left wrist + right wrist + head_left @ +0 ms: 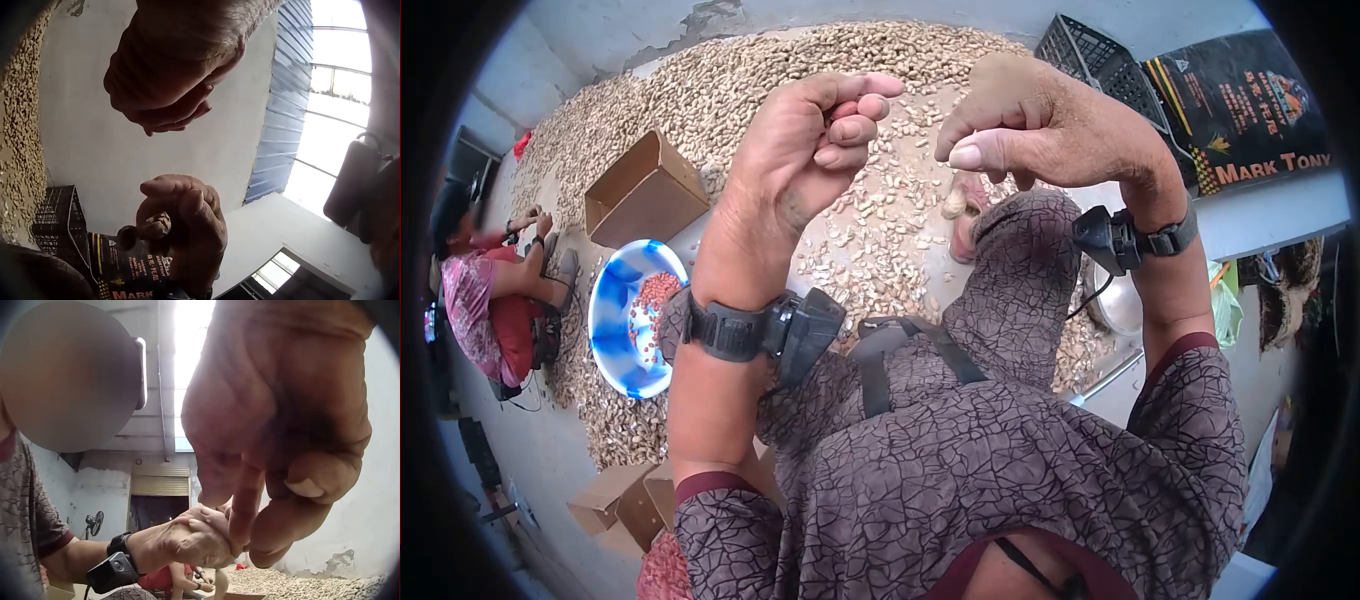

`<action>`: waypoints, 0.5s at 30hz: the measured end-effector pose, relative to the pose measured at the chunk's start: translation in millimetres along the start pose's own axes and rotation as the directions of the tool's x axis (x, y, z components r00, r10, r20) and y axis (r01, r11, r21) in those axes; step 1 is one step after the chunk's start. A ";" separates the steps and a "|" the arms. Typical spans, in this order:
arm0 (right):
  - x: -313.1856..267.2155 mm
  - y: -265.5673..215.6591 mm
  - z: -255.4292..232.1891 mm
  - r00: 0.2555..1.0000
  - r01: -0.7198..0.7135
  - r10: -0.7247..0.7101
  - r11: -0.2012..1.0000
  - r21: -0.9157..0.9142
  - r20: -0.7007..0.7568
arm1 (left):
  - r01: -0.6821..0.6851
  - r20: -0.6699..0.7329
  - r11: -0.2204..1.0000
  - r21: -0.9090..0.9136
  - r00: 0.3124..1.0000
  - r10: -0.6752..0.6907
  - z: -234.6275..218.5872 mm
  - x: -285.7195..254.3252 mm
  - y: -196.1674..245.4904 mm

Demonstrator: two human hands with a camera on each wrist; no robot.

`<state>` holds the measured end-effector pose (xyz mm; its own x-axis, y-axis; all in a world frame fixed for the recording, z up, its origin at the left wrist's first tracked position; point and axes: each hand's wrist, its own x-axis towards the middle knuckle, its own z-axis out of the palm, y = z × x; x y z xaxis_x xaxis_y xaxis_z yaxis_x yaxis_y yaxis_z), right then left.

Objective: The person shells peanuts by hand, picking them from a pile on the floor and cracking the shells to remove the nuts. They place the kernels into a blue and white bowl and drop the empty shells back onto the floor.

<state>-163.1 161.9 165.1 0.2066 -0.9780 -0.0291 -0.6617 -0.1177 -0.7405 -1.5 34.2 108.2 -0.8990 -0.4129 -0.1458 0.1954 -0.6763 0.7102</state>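
Observation:
My left hand [800, 150] is raised on the left, its fingers curled around reddish peanut kernels [844, 110]; the index finger points toward the right hand. Facing it across a small gap is my right hand [1050, 125], back up, fingers bent down. In the left wrist view, the right hand [194, 228] pinches a pale, rough peanut shell [157, 226], which the head view hides. The left hand [175, 69] fills the top there. From the right wrist view, the right hand [281, 419] looms close, with the left hand [197, 540] behind it.
Unshelled peanuts [800, 65] cover the floor ahead. A blue-and-white basin [605, 320] with red kernels and a cardboard box [645, 195] stand at left, near a seated person [495, 290]. At right are a black crate [1090, 60], a black bag [1240, 110] and a metal bowl [1118, 300].

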 end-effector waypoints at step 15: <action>77.3 255.2 -14.9 0.912 -0.375 0.398 0.908 -0.190 0.100 | 0.068 -0.243 0.768 0.637 0.963 0.116 -128.8 99.1 114.8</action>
<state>-326.8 53.7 -16.1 -0.0027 -0.9217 -0.3879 -0.8145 0.2270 -0.5339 -17.6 -162.9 86.6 -0.7478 -0.6247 -0.2251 -0.1603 -0.1591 0.9742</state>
